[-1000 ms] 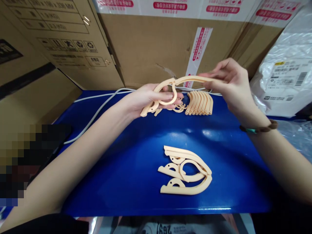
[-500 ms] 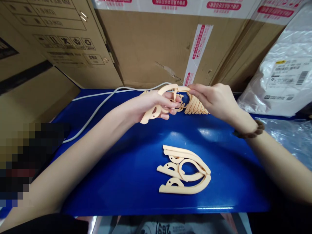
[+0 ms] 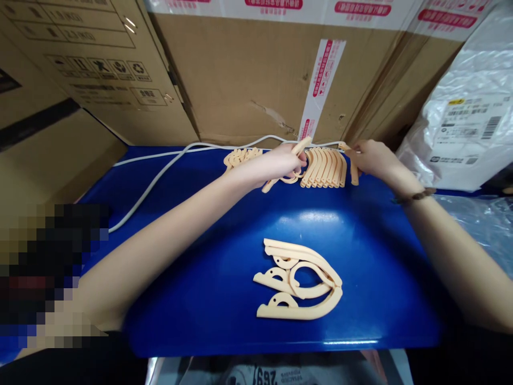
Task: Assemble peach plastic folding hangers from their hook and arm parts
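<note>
Back in the middle of the blue table, my left hand (image 3: 284,160) is closed round a cream plastic hanger piece (image 3: 301,145); one end sticks out above the fingers and a lower part shows beneath. My right hand (image 3: 373,157) pinches another curved hanger arm (image 3: 354,172) at the right end of a neat row of hanger arms (image 3: 324,167). Beside my left wrist lies a pile of small cream hanger parts (image 3: 242,156). Hook-like parts (image 3: 292,178) sit partly hidden behind my left hand. Nearer me, folding hanger pieces (image 3: 302,309) lie fitted together on the table.
Cardboard boxes (image 3: 248,80) stand along the back and left. A white cable (image 3: 160,199) runs across the table's left and back. On the right are a labelled plastic-wrapped parcel (image 3: 460,123) and clear plastic film (image 3: 476,224). A printed bag (image 3: 280,371) shows below the front edge.
My right hand has left the piece in my left hand and moved right to the end of the row, where it grips a hanger arm. My left hand has turned and shifted right.
</note>
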### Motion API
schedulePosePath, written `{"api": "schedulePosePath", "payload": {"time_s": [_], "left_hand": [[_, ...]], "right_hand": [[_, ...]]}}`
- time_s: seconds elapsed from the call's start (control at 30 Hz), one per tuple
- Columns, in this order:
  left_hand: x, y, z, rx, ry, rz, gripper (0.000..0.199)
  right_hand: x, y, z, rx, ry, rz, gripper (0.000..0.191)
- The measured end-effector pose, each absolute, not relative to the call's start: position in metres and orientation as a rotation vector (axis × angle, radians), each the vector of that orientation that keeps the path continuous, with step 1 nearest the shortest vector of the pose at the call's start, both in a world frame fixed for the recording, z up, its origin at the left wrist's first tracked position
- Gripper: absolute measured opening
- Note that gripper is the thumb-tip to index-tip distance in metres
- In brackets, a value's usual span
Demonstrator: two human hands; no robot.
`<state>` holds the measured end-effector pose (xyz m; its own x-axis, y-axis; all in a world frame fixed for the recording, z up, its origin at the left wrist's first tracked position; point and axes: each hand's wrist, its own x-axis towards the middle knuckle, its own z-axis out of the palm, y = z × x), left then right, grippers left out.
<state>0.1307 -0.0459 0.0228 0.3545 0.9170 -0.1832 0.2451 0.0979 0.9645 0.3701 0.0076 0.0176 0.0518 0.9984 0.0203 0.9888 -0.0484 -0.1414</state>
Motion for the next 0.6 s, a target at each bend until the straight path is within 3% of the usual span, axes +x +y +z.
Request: {"api": "schedulePosePath", "payload": {"time_s": [0.23,0.6], "left_hand": [[0.157,-0.022,0.014,1.296,1.186,0.704,0.017],[0.156,-0.015,0.006,1.23,1.121,0.705,0.031]], "right_hand": [[0.363,0.002,0.004,-2.248,-2.083,0.099,0.029],[0.368,0.005,0.003,-2.114,-2.132,0.167,0.03]]}}
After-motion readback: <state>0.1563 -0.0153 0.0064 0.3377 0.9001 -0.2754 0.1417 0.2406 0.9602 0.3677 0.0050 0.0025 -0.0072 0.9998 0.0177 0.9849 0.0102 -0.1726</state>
